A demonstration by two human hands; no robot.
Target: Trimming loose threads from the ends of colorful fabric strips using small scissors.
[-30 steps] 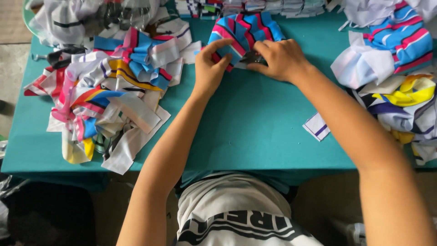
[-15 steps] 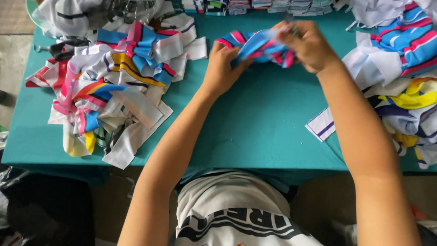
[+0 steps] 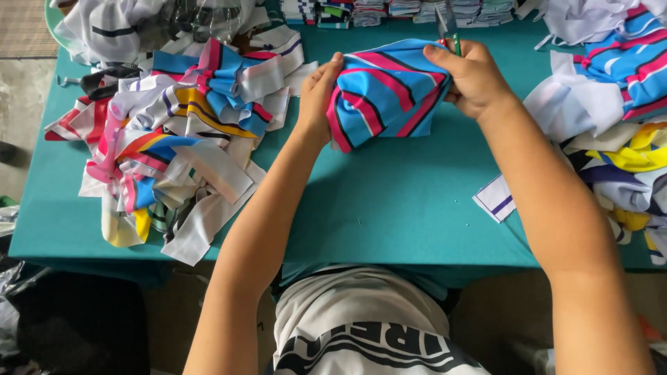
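Striped fabric piece (image 3: 385, 94) is pinched taut between left hand (image 3: 318, 94) at 9 o'clock and right hand (image 3: 476, 76), which also clasps scissors (image 3: 448, 24), above the desk (image 3: 389, 208).

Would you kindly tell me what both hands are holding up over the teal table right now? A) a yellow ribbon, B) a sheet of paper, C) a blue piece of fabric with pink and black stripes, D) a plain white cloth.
C: the left hand and right hand grip opposite edges of the blue striped fabric, above the teal table.
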